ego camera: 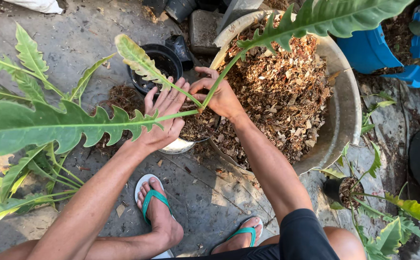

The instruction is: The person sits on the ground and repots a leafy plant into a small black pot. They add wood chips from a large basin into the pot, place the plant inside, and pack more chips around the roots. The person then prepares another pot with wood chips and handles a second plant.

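Observation:
A plant with long jagged green leaves (51, 126) stands in a small pot (177, 145) filled with brown bark mix, at the edge of a big grey basin (347, 103). My left hand (164, 118) lies open and flat against the pot's near side, under the leaf stems. My right hand (219, 94) is closed around the base of the stems, where they meet the mix. One leaf (140, 61) rises between my hands, another (325, 17) arches over the basin.
The basin holds a heap of dry brown bark chips (287, 91). An empty black pot (164, 62) sits behind my left hand. A small potted plant (347, 190) stands right of my knee, blue containers (383, 50) far right, more leafy plants (12, 192) left. My sandalled feet (154, 207) rest on concrete.

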